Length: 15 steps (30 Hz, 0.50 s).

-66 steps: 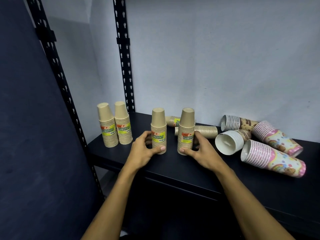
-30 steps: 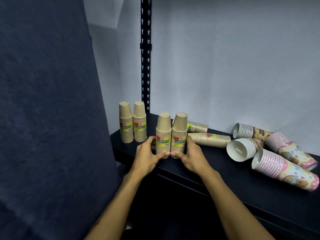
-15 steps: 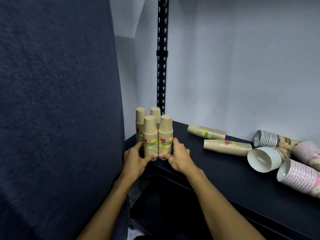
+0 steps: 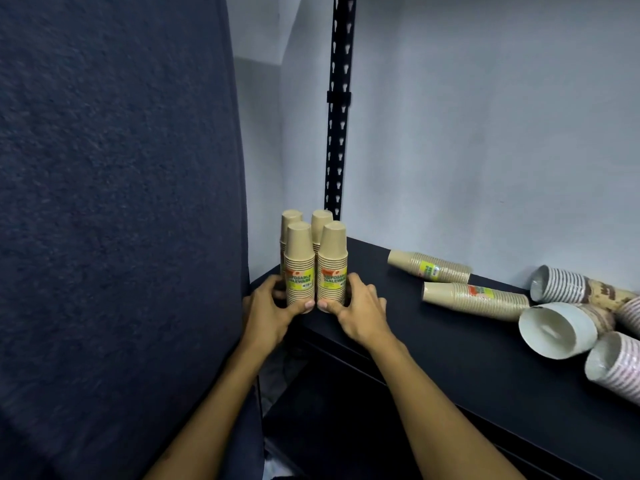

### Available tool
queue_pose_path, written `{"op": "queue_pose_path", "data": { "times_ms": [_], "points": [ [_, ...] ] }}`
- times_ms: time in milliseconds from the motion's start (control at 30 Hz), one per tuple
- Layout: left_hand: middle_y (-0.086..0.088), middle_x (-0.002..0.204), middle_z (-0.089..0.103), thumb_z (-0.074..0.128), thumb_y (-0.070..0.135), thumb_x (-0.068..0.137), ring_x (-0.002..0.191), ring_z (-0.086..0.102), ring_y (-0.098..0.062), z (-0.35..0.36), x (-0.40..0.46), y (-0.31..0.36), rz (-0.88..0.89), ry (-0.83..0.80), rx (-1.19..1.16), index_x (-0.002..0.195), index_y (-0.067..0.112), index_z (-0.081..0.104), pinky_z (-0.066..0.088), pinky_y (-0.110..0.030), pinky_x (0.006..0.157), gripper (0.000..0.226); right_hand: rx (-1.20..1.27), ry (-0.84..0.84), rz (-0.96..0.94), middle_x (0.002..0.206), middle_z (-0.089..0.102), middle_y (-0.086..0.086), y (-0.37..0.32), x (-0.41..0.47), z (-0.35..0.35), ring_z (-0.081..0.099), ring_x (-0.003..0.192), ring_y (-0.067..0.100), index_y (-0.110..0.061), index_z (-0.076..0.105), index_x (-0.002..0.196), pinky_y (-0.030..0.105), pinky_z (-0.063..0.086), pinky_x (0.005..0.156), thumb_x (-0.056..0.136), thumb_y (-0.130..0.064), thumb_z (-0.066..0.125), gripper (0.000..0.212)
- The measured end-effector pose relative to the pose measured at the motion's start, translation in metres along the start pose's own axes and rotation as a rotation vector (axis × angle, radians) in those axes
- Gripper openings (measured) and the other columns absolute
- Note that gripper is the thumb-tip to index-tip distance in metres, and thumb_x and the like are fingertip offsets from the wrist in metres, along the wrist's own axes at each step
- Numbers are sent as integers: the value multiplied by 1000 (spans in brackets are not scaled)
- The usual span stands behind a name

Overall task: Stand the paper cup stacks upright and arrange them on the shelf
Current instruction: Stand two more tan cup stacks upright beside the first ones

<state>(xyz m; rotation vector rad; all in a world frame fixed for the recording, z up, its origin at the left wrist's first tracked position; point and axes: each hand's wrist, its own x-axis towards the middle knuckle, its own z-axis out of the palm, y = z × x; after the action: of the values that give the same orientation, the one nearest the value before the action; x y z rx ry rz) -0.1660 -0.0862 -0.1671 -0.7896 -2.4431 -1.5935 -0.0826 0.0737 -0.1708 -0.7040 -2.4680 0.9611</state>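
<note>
The two kraft paper cup stacks I am grasping stand upright, mouths down, at the left end of the shelf near its front edge: my left hand has its grip wrapped around the base of the left front stack, thumb across the front, and my right hand has its grip the same way on the right front stack. The two touch side by side, their yellow labels facing me. Directly behind them, tight toward the back left corner by the black slotted upright, stand two more kraft stacks, so four form a square block. I judge that part done, or nearly so once I let go. What is left lies toward the right: two kraft stacks on their sides, one nearer the back wall and one just in front of it, then a brown patterned stack lying down, a stack with its white open mouth turned toward me, and a pink striped stack at the right edge of view, with another pink one partly cut off above it. None of those is upright yet, so I reckon well under half the work is finished. A dark blue panel fills the left side.
</note>
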Motion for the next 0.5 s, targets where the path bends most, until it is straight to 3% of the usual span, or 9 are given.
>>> {"op": "queue_pose_path", "data": {
  "times_ms": [100,300,500],
  "points": [
    [1,102,76,91,39,68,82,62,4,3,2,-5,-15,16,0,121,19,69,40,-3,68,61,-82,5,-27,132,58,5,-4,-2,-3,40,130,27,-27,50,128,43,28,108,85,-63,63,57],
    [4,99,76,91,41,68,80,60,9,4,4,-5,-19,21,-2,120,20,71,43,-7,69,60,-148,9,-25,141,55,6,-9,-3,-5,37,137,28,-25,49,132,44,25,112,87,-68,56,62],
    [5,99,73,88,51,68,104,66,-17,9,3,-12,-65,40,-12,124,21,68,54,-35,92,67,-215,-13,-37,142,53,5,-10,-8,-6,38,138,27,-22,47,129,46,25,113,87,-69,54,64]
  ]
}}
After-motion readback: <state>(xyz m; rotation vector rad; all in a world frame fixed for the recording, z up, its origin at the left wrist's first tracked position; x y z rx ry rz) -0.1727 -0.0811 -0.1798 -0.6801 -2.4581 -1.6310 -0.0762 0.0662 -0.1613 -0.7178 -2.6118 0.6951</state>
